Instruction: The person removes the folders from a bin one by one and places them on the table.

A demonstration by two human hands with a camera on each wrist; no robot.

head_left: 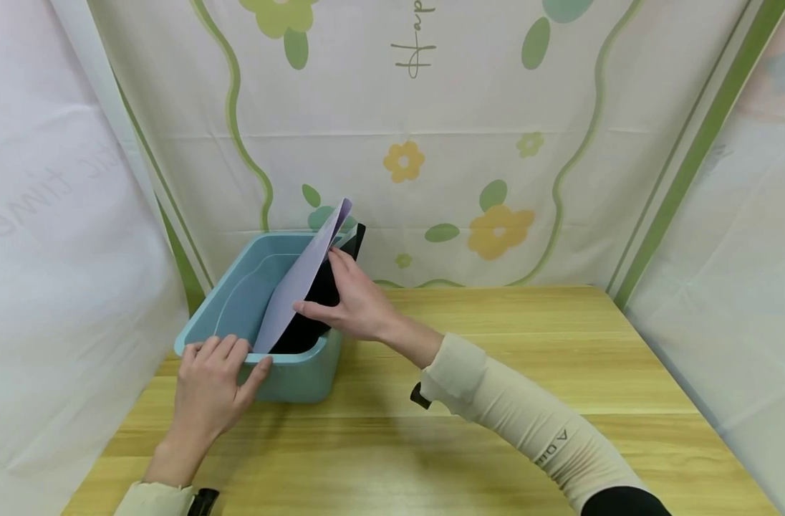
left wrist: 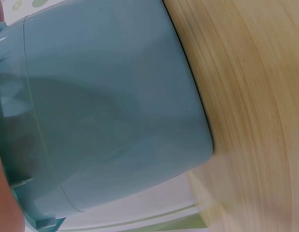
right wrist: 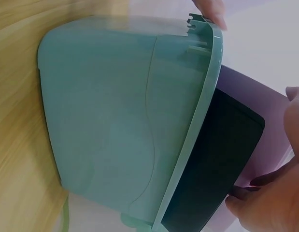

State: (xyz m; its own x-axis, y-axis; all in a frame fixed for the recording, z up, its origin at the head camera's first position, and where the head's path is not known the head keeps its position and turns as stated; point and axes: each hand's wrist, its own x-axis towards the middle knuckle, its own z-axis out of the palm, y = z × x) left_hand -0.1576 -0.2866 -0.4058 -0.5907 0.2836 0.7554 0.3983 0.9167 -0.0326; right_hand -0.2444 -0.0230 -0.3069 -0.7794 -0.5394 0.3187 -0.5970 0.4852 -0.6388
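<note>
A blue plastic storage bin [head_left: 302, 380] sits on the table. My left hand [head_left: 212, 383] grips its near rim, fingers over the edge and thumb along the outside. Inside the bin leans a thin, flat purple folder [head_left: 296, 283], tilted with its top above the far rim. Beside it on the right is a flat black rectangular item [head_left: 302, 330], its corner sticking out over the bin's right rim [right wrist: 200, 111]. My right hand [head_left: 360, 301] pinches the purple folder near its right edge, thumb on the left face and fingers between folder and black item. The folder's lower part is hidden.
The wood-grain table [head_left: 495, 444] extends right of the bin and toward me. A white cloth backdrop [head_left: 341, 93] with flowers and green lines rises close behind the bin. White cloth sides [head_left: 64, 251] stand at left and right.
</note>
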